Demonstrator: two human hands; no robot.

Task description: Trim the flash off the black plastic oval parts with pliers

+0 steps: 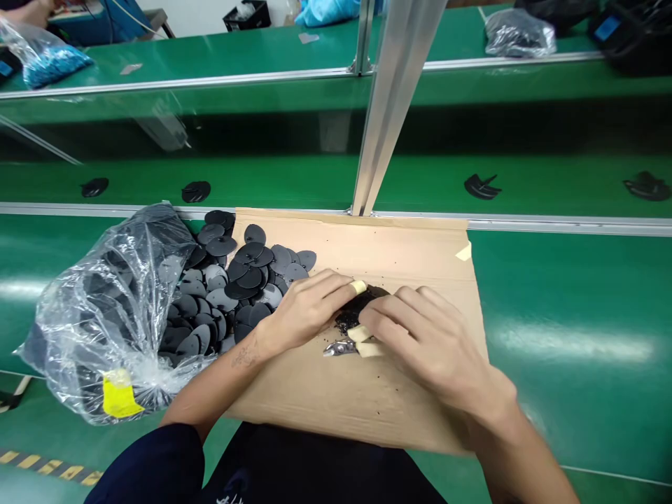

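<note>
In the head view, a dark oval disc point(374, 295) lies low over the cardboard, between my two hands. My left hand point(309, 308) closes on the disc's left edge; pale tape wraps one fingertip. On the other side, the bent fingers of my right hand point(420, 336) pinch at the same disc, and the hand hides part of it. Just below sit small nippers point(340, 348) with pale-wrapped handles, partly under my right hand. Little black scraps point(346, 322) are heaped beside them. Left of my hands spreads a pile of loose black discs point(246, 276).
A clear plastic bag point(113, 308) of discs, with a yellow label, stands at left. Beneath my hands lies a cardboard sheet point(294, 402). A metal post point(391, 105) rises behind it. Several black pieces point(481, 187) rest along the green belt beyond the rail.
</note>
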